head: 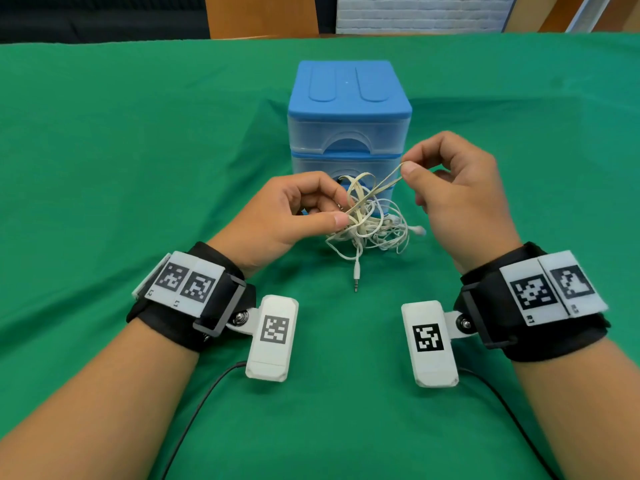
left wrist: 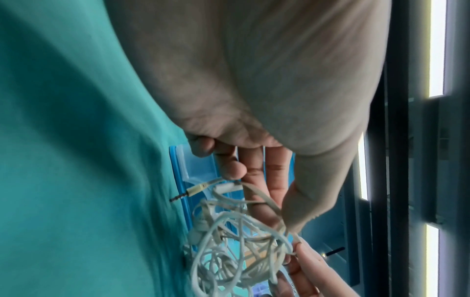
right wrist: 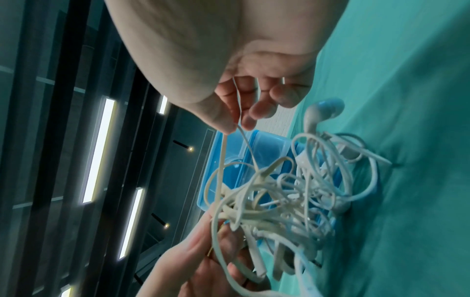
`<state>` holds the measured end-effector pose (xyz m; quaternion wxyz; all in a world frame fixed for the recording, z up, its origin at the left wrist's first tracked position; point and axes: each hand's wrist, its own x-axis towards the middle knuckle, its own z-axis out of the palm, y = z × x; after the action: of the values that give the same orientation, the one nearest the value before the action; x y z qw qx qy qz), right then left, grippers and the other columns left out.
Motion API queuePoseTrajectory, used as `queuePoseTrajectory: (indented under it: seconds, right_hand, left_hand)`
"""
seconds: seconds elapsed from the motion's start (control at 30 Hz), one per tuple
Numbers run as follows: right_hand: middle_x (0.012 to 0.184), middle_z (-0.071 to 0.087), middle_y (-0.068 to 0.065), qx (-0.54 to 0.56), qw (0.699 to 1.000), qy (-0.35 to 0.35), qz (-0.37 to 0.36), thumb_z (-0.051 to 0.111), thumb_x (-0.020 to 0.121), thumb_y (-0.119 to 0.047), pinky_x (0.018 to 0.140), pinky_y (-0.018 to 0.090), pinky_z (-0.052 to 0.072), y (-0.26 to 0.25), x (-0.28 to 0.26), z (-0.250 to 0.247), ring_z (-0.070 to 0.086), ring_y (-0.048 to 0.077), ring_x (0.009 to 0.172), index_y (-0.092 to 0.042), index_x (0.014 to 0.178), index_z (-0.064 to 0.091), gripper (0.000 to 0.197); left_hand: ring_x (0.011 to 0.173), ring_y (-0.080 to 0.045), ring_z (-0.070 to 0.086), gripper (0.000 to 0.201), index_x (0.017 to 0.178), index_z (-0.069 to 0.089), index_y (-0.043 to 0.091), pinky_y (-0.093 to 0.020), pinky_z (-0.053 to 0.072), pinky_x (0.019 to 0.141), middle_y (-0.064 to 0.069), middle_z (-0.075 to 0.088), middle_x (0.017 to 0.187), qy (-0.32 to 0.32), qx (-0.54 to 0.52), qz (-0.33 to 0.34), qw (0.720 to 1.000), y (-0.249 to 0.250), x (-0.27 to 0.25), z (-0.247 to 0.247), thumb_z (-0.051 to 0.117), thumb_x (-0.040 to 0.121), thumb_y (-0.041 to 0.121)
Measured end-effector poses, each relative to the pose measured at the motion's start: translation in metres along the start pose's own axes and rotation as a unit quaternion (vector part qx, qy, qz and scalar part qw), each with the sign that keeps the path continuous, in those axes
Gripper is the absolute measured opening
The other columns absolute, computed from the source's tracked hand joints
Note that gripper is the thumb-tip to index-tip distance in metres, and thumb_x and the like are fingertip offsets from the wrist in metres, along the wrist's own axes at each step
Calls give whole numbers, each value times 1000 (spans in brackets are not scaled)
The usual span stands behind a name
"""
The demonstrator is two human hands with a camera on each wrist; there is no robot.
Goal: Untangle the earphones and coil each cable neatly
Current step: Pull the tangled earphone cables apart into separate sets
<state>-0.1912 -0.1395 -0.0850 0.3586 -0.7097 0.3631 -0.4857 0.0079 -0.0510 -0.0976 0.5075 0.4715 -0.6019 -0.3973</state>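
A tangle of white and cream earphone cables (head: 370, 223) hangs just above the green cloth in front of the drawer unit. My left hand (head: 341, 211) pinches the knot's left side between thumb and fingers. My right hand (head: 405, 168) pinches a loop of flat cream cable (head: 384, 183) and holds it up and to the right, taut. An audio jack (head: 356, 275) dangles toward me onto the cloth. An earbud (head: 419, 230) sticks out at the right. In the right wrist view the earphone tangle (right wrist: 284, 193) hangs below the pinched cream strand (right wrist: 222, 152). In the left wrist view a second audio jack (left wrist: 189, 193) shows beside the earphone bundle (left wrist: 234, 241).
A blue-topped clear plastic drawer unit (head: 348, 109) stands right behind the tangle. The table is covered by a green cloth (head: 138, 150). Black camera cords (head: 204, 393) run back from both wrists. Wooden furniture and a white brick wall lie beyond the far edge.
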Motion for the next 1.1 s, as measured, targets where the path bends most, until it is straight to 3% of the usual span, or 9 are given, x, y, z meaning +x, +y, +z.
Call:
queuePoseTrajectory:
  seconds: [0.1,0.23,0.37,0.5,0.6,0.7,0.77,0.97,1.1]
  right_hand:
    - [76,64,-8,9,1000,-19,-10,68,81,-15,59,27,39,-4,-1,-2,44,17,61,-25,80,66,10]
    - [97,65,14,19,993,-64,-96,71,76,-6,60,30,38,-18,-6,-5,42,21,61,-21,87,66,20]
    - [82,52,1,-7,982,-147,-116,79,77,-10,57,22,33,-20,-9,-2,39,18,58,-14,90,76,14]
    - [86,56,4,-80,975,-183,-98,81,80,-17,62,16,35,-13,-8,1,41,19,59,-26,87,76,12]
    - [83,55,-3,-88,978,-167,-88,75,86,-17,61,21,38,-11,-7,0,45,20,59,-18,82,70,6]
    - [80,54,-12,-47,985,-137,-91,65,94,-16,62,13,35,-10,-5,0,44,3,60,-13,88,62,7]
    - [74,51,-17,2,990,-114,-80,57,98,-16,61,16,34,-10,-4,1,40,4,60,-18,91,57,8]
    - [78,55,-2,97,995,0,-36,44,101,-20,56,21,35,-8,3,-2,40,12,59,-22,89,49,13]
    - [76,56,2,123,992,-17,-36,44,103,-18,54,19,35,-10,1,-1,41,12,57,-20,89,49,14]
  left_hand:
    - [76,-22,57,14,94,68,3,-27,46,76,-14,64,79,22,9,5,1000,0,0,-1,72,82,9]
    - [73,-17,57,11,91,69,3,-24,47,73,-11,64,79,37,6,14,999,0,-1,-2,73,82,7]
    - [73,-17,57,11,91,67,4,-26,47,73,-10,65,79,39,-8,23,999,0,0,-2,73,82,5]
    - [74,-16,61,8,91,67,5,-24,49,74,-5,69,78,37,-23,33,999,-2,0,-2,71,84,2]
    - [77,-15,68,6,95,66,0,-22,51,76,-11,71,82,44,-38,36,998,-2,0,-3,65,90,-3]
    - [69,-4,65,6,93,65,-1,-9,45,63,-11,69,78,66,-28,31,997,1,0,0,62,92,-6]
    - [62,1,60,6,93,65,-2,-6,41,58,-8,67,74,70,-20,30,997,2,0,1,61,92,-7]
    - [59,1,51,7,86,66,3,-10,38,58,4,64,69,69,-16,24,997,0,0,-2,66,91,-1]
    - [60,-7,44,21,88,71,9,-17,32,56,-1,65,72,56,-19,15,998,-1,1,-4,63,90,28]
